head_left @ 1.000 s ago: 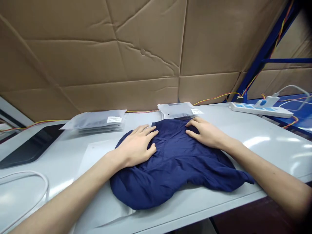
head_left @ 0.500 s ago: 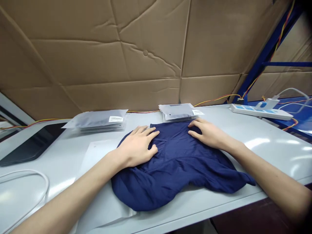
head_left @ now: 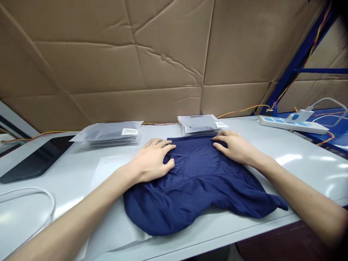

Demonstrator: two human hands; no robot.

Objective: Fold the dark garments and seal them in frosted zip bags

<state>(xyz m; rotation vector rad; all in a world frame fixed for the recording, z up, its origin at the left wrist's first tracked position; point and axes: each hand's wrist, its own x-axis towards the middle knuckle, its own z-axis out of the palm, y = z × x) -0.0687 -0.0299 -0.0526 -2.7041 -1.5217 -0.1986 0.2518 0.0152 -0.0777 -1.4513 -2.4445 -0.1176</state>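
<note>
A navy blue garment point(head_left: 198, 181) lies spread on the pale table, wrinkled toward its near edge, with a straight hem at the far side. My left hand point(head_left: 152, 159) rests on its upper left part, fingers spread and palm down. At the upper right corner, my right hand point(head_left: 232, 146) touches the cloth with fingertips and thumb apart. Partly under the garment on the left is a flat translucent plastic bag point(head_left: 108, 232).
Two stacks of frosted bags with labels, a left stack point(head_left: 108, 132) and a right stack point(head_left: 201, 124), sit at the back against a cardboard wall point(head_left: 163, 72). A dark tablet point(head_left: 35, 159) and white cable point(head_left: 51, 203) lie left; a power strip point(head_left: 293, 124) lies right.
My hands have shifted very slightly over the cloth, and the fabric near the right hand looks a little flatter. The view has moved slightly.
</note>
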